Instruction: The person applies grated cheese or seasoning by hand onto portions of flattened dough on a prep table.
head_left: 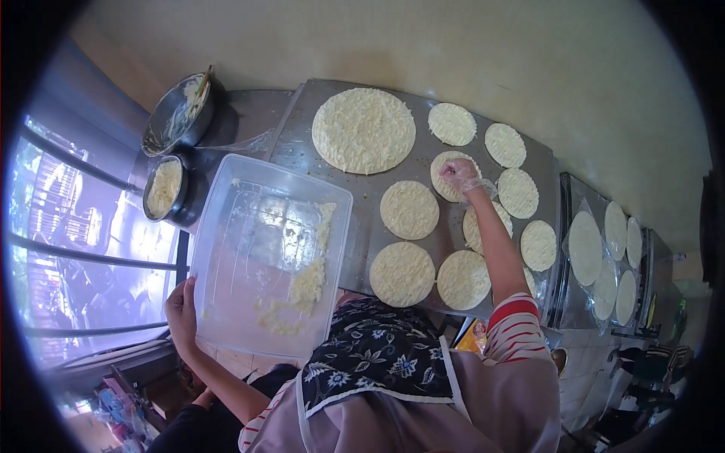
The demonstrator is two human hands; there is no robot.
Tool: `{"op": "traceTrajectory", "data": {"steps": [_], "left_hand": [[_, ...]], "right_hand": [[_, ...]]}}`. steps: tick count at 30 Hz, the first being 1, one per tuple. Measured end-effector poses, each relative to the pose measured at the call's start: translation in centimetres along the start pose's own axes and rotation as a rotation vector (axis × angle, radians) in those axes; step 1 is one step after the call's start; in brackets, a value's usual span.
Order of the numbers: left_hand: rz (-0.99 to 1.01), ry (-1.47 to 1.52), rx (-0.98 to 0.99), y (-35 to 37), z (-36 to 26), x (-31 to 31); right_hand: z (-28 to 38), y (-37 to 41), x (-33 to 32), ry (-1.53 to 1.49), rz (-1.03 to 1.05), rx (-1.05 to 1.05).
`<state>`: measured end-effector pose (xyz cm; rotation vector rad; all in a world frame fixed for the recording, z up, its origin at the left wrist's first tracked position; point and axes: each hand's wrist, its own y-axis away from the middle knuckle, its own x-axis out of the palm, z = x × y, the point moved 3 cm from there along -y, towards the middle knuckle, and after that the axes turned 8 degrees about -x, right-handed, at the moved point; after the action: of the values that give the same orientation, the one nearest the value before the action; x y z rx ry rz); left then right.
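Note:
My left hand (180, 308) is closed on the left edge of a clear plastic tub (208, 226), which tilts beside the metal table. Pale shredded topping (308, 283) lies along the tub's right side and lower part. In a thin clear glove, my right hand (458, 175) is over a small round base (440, 186) coated with pale topping. Its fingers are bunched together; whether they hold anything is hidden. A large coated round (364, 130) lies to the left of that hand, and several smaller ones surround it.
A metal bowl with a spatula (180, 117) and a smaller bowl of shreds (165, 189) stand at the left. More rounds (585, 248) lie on a second metal surface at the right, partly under plastic film. A wall runs behind the table (298, 143).

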<state>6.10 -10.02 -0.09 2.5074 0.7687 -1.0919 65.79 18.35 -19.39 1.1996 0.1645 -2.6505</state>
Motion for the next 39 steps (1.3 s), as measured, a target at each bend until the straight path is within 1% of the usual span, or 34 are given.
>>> {"op": "traceTrajectory", "data": {"steps": [1, 2, 4, 5, 7, 8, 10, 13, 17, 19, 20, 22, 23, 25, 26, 28, 32, 34, 35, 36, 37, 38, 39], "left_hand": [[0.018, -0.012, -0.038, 0.0, -0.1, -0.1], [0.018, -0.012, -0.039, -0.1, -0.2, -0.1], [0.017, -0.036, -0.045, -0.2, -0.3, -0.2], [0.019, -0.037, -0.048, 0.4, 0.0, 0.1], [-0.002, -0.016, 0.003, 0.3, 0.1, 0.2], [-0.002, -0.017, 0.002, 0.2, 0.1, 0.2], [0.018, -0.003, -0.020, 0.1, 0.1, 0.1], [0.012, -0.020, -0.029, 0.0, 0.2, 0.2], [0.007, -0.005, -0.004, 0.0, 0.2, 0.2], [0.017, -0.006, -0.003, -0.1, 0.4, 0.2], [0.018, -0.007, -0.005, -0.1, 0.3, 0.2], [0.021, -0.001, -0.026, -0.1, 0.1, 0.2], [0.022, -0.001, -0.026, -0.1, 0.0, 0.2], [0.009, -0.006, -0.020, 0.0, -0.2, 0.3], [0.010, -0.006, -0.019, 0.0, -0.1, 0.3], [0.009, -0.023, -0.011, -0.2, 0.0, 0.3], [0.022, -0.029, -0.046, -0.3, 0.0, 0.4], [0.007, -0.029, -0.022, -0.3, -0.2, 0.4], [0.009, -0.031, -0.023, -0.2, -0.2, 0.4], [0.017, -0.018, -0.027, -0.2, -0.2, 0.4], [0.024, -0.004, -0.031, -0.2, -0.2, 0.4], [0.025, -0.004, -0.031, -0.2, -0.3, 0.4], [0.028, -0.012, -0.036, -0.1, -0.5, 0.5]], "right_hand": [[-0.1, 0.0, 0.1, -0.046, 0.004, 0.017], [-0.1, 0.0, 0.1, -0.046, 0.005, 0.017], [-0.6, 0.1, 0.1, -0.116, 0.002, 0.100], [-1.3, 0.7, 0.1, -0.116, 0.005, 0.102], [-1.9, 0.5, -0.6, 0.078, -0.142, -0.026], [-2.7, 0.3, -0.8, 0.077, -0.140, -0.026], [-3.4, 0.2, -1.6, 0.106, -0.205, 0.031], [-3.4, 0.6, -2.7, 0.152, -0.146, 0.060], [-3.7, 0.8, -3.2, 0.153, -0.169, 0.076], [-4.3, 0.9, -3.5, 0.166, -0.113, 0.164], [-6.1, 0.8, -3.3, 0.166, -0.111, 0.166], [-8.1, 0.7, -3.3, -0.025, -0.160, 0.062], [-8.7, 0.8, -3.5, -0.025, -0.160, 0.063], [-9.6, 1.1, -3.7, -0.111, -0.115, 0.152], [-8.8, 1.4, -4.1, -0.111, -0.115, 0.154], [-7.5, 2.0, -5.1, 0.197, -0.208, 0.071], [-7.1, 2.0, -5.0, 0.183, -0.259, 0.039], [-7.0, 1.6, -4.1, -0.040, -0.165, 0.168], [-5.5, 1.6, -4.1, -0.041, -0.164, 0.170], [-3.1, 1.7, -4.1, -0.020, -0.040, 0.264], [-2.2, 2.0, -3.9, 0.001, 0.084, 0.357], [-2.8, 1.9, -3.6, 0.001, 0.085, 0.358], [-3.1, 1.7, -3.2, 0.123, 0.100, 0.233]]}}
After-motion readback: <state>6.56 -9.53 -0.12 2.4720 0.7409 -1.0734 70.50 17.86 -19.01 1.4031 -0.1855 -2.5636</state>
